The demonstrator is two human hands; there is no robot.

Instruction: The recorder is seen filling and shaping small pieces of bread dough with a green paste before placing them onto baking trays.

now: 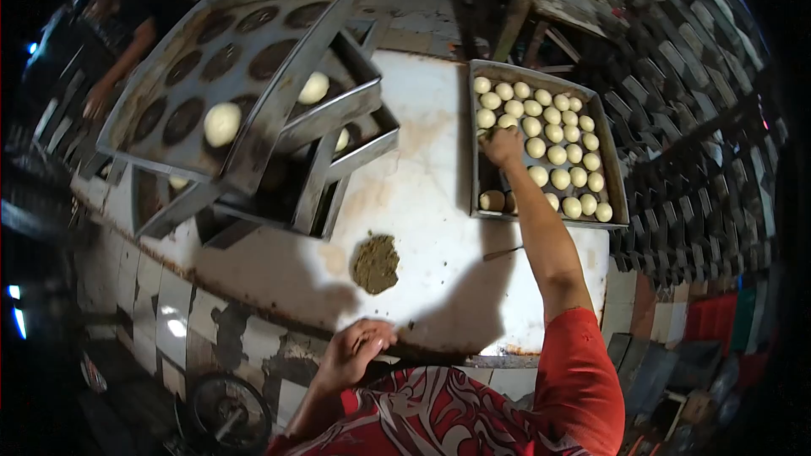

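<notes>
My right hand (504,145) reaches into a metal tray (623,213) of pale round dough balls (556,154) on the right. Its fingers are closed and point down at the tray's left side, among the balls; what they hold is hidden. My left hand (359,348) hovers by the table's near edge, fingers curled in, with nothing visible in them. Just beyond it, a flattened mound of greenish-brown paste (376,264) lies on the white tabletop (431,279). A thin dark tool (503,254) rests below the tray, beside my right forearm.
At the left, metal baking trays (283,89) with round dark hollows are stacked crosswise. One dough ball (222,124) sits in the top tray, and others show in the trays below. A person (114,42) is behind the stack. A wheel (228,409) stands below the table.
</notes>
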